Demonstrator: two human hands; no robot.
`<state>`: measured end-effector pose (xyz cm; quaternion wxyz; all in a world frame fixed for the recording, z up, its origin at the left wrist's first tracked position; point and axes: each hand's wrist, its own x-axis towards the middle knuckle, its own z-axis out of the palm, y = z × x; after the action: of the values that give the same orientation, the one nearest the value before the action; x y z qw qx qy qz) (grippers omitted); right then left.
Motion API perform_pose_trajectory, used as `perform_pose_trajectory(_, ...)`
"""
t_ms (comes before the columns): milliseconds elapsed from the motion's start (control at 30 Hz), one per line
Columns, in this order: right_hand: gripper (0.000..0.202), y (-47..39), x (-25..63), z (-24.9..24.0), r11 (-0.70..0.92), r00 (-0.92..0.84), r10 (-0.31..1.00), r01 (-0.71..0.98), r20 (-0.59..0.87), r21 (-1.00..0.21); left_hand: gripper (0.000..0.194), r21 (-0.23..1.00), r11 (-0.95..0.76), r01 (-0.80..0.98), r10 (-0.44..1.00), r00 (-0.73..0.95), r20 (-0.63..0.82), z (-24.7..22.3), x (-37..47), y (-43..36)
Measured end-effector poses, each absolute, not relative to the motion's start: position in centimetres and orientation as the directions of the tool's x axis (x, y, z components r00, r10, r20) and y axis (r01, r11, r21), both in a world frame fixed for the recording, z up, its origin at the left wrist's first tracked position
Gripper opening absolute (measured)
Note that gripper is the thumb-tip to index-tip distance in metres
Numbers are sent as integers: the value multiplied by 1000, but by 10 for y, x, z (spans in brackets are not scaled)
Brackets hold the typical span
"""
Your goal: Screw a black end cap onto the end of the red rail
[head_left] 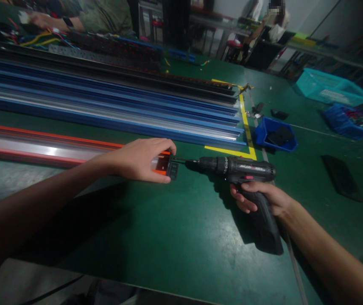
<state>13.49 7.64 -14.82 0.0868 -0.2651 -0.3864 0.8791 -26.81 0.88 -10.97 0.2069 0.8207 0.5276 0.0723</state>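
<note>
My left hand (143, 160) grips the right end of a long orange-edged metal profile (51, 148), its thumb and fingers spanning both sides. A black slotted end cap (172, 168) sits at that end, between the thumb and fingertips. In my right hand (264, 197) is a black cordless drill (248, 169), held by its pistol grip and pointing left. The drill's long thin bit (184, 160) reaches the upper part of the end cap. Whether a screw is at the tip is too small to tell.
Several blue and black profiles (121, 114) lie behind, ending near yellow tape (247, 123). Rightward are a small blue bin (275, 133), a dark flat object (340, 178), a teal basket (330, 87) and a blue crate (355, 123). A co-worker's hand (43, 21) is across the table.
</note>
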Motion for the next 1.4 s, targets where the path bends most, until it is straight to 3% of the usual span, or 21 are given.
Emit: perform_pose_trajectory(1400,22,76,135,-148,-682,-840,372,42,-395,-730,64,409,-363,837,895,435,-96,-111,-268,9)
